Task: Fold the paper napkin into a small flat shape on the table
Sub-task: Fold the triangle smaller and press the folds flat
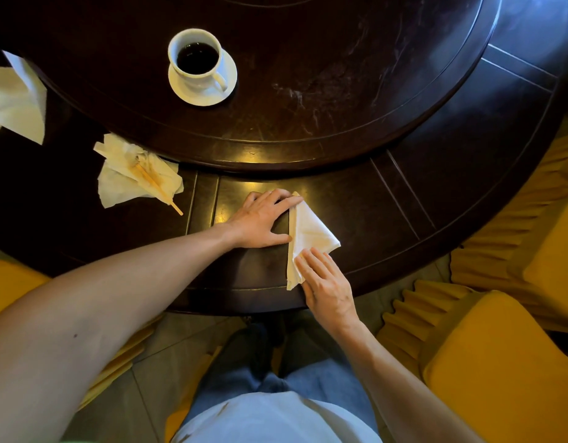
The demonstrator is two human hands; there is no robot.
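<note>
A white paper napkin [311, 231] lies folded into a triangle on the dark wooden table [372, 212], near its front edge. My left hand [260, 219] rests flat beside the napkin's left edge, with fingertips on its top corner and the thumb at the long fold. My right hand [324, 279] lies flat with its fingertips pressing the napkin's lower part. Neither hand grips the paper.
A white cup of dark coffee on a saucer [201, 68] stands on the raised turntable [308, 91]. A crumpled stained napkin with wooden sticks [138, 171] lies to the left, another napkin [17, 97] at the far left. Yellow chairs [499, 362] flank me.
</note>
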